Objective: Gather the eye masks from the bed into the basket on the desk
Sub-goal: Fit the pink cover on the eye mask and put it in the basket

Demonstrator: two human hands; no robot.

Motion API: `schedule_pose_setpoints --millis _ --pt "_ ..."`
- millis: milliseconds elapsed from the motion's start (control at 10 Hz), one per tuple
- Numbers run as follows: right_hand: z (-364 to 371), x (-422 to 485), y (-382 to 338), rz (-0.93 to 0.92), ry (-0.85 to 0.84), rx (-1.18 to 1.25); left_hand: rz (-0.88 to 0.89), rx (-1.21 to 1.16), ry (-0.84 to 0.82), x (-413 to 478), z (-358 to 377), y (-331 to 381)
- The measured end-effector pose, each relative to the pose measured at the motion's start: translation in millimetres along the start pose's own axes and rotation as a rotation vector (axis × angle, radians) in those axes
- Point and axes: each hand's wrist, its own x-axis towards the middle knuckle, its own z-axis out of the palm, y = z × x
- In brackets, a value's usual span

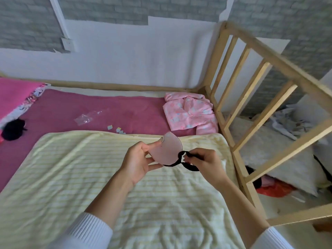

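I hold a pink eye mask (pixel 169 149) with a black edge and black strap above the yellow striped blanket (pixel 107 186). My left hand (pixel 139 161) pinches the mask's left side, thumb on its face. My right hand (pixel 203 163) grips the black strap (pixel 188 167) at the mask's right end. A black eye mask (pixel 13 129) lies on the magenta sheet at the far left edge of the bed. No basket or desk is in view.
Pink pyjamas (pixel 190 114) lie folded at the bed's far right corner. A clear plastic wrapper (pixel 88 116) and small paper scraps (pixel 117 130) lie on the sheet. The wooden bed rail (pixel 265 97) stands on the right, with pillows and clutter beyond it.
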Motion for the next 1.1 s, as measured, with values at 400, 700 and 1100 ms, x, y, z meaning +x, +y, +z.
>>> schedule_pose_setpoints --millis 400,700,1100 --pt "-8.7 -0.4 -38.0 0.002 0.191 0.090 0.016 0.532 0.195 -15.4 1.4 4.0" --pt "-17.1 -13.8 -57.1 0.115 -0.159 1.046 0.133 0.612 0.203 -40.5 9.1 3.6" --pt "19.8 -15.3 -41.4 0.098 -0.362 -0.553 0.283 0.512 0.184 -56.4 0.4 15.0"
